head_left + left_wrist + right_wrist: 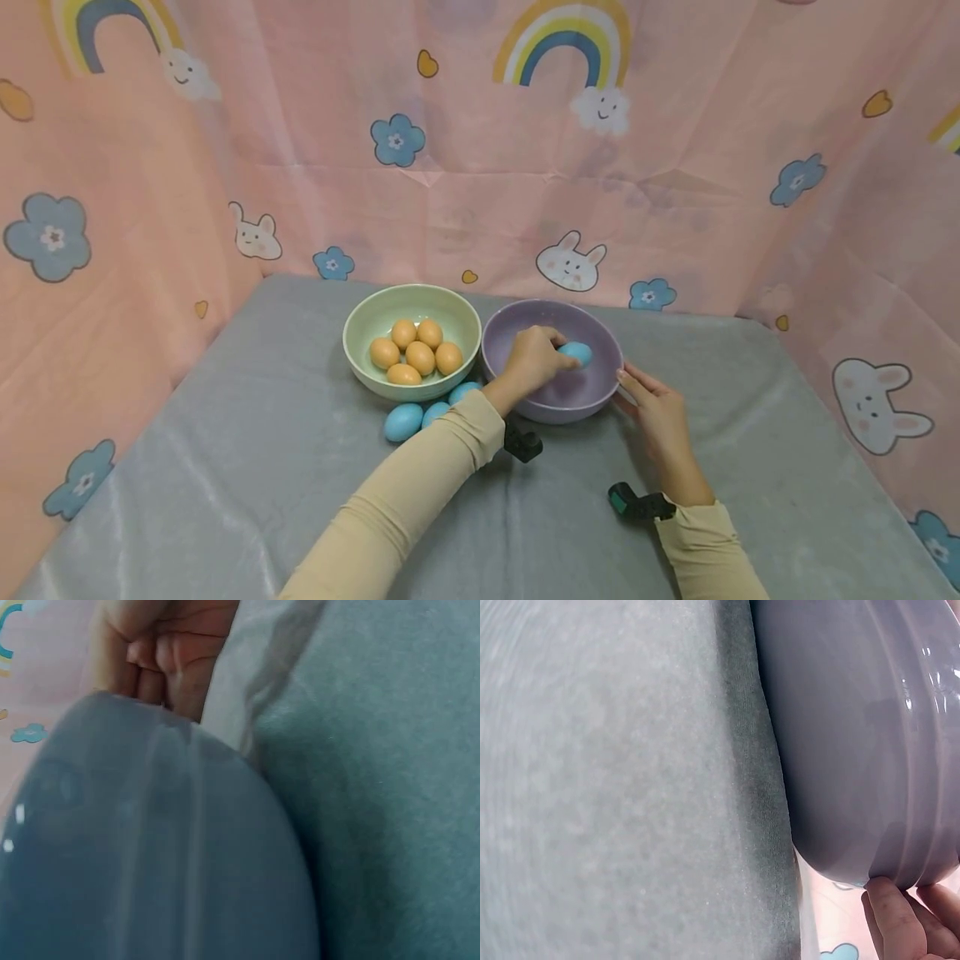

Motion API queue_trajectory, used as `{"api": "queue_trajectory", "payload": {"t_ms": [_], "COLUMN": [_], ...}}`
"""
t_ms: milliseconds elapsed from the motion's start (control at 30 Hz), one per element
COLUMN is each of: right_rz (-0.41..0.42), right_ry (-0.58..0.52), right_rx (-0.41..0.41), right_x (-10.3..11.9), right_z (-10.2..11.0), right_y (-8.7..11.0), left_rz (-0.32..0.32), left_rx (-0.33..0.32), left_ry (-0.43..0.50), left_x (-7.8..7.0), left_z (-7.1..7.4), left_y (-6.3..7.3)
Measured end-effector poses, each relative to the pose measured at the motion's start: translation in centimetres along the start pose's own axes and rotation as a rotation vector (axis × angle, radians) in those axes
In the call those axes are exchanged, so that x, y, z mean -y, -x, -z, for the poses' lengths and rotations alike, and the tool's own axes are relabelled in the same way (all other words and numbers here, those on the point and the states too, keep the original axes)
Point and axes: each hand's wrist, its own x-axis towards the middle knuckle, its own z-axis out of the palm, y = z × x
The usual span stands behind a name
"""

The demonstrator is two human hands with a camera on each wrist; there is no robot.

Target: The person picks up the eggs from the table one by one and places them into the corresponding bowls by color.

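A blue egg [576, 354] is pinched between the thumb and fingers of my left hand [536, 358], which reaches in over the purple bowl [551, 408]. My right hand [660, 408] holds that bowl by its right side, thumb and fingertips at the rim. In the right wrist view, the right fingers [900, 919] touch the bowl's outer wall [840, 750]. The left wrist view has the bowl's side [225, 847] in front, with the right hand [169, 652] behind it. The blue egg is hidden from both wrist views.
Left of the purple bowl stands a green bowl [352, 350] with several light-brown eggs [420, 358]. Blue eggs [403, 422] lie on the grey cloth [225, 467] before it, partly covered by the left sleeve. A pink printed curtain [465, 217] surrounds the table's back and sides.
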Motion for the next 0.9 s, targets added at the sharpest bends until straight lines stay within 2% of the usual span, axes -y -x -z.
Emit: {"api": "queue_trajectory", "payload": {"t_ms": [267, 533, 900], "right_rz": [-0.012, 0.004, 0.007], "right_ry": [0.001, -0.030, -0.038], "right_rx": [-0.005, -0.021, -0.021], "right_x": [0.07, 0.18, 0.02], "right_z": [-0.13, -0.14, -0.18], "right_y": [0.00, 0.04, -0.07], "left_rz": [0.057, 0.042, 0.016], "left_rx": [0.053, 0.091, 0.101], "left_ry": [-0.088, -0.121, -0.174], "left_x": [0.20, -0.01, 0.03], "left_z": [-0.87, -0.96, -0.93], "left_y": [-0.44, -0.68, -0.63]}}
